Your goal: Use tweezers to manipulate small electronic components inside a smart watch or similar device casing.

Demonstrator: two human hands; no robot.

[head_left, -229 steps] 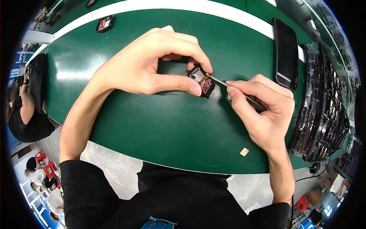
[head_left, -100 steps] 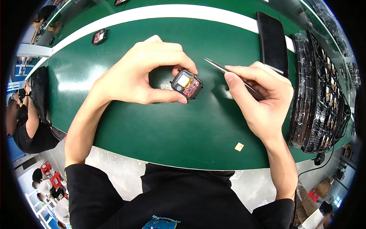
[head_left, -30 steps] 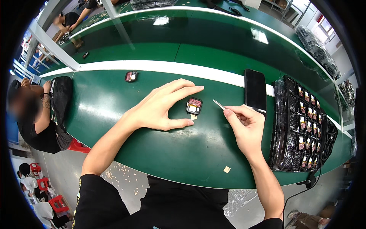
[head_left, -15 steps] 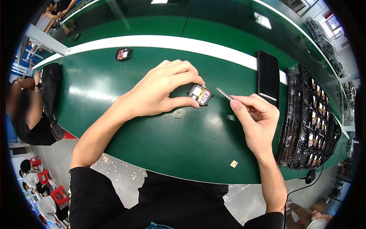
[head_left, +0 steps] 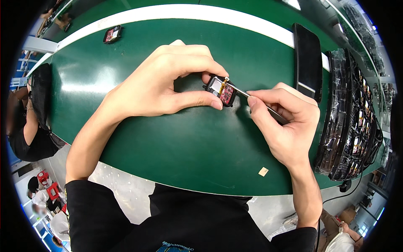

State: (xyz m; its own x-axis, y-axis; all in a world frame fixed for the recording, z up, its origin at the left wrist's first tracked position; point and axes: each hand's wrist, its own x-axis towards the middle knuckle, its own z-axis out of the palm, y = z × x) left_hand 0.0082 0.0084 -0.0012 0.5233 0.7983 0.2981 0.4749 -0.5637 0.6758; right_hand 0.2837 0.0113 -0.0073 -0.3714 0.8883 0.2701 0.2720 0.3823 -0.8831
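Note:
Between its thumb and fingers, my left hand grips a small black device housing, its inside facing up. A red circuit board, a silvery block and a yellow ribbon strip show within it. My right hand is closed around a pair of metal tweezers. Their tips reach the housing's upper right part, at or over the yellow strip; whether they touch it I cannot tell. A similar open device housing lies by itself at the table's far left.
Stacked black trays holding several similar units stand at the right, beside a black flat device. A small beige square lies near the front edge of the green table. Another person sits at the left.
The tweezers have moved left and up, from apart from the housing to its upper right part. My left hand has turned and tilted the housing a little. The whole view has shifted.

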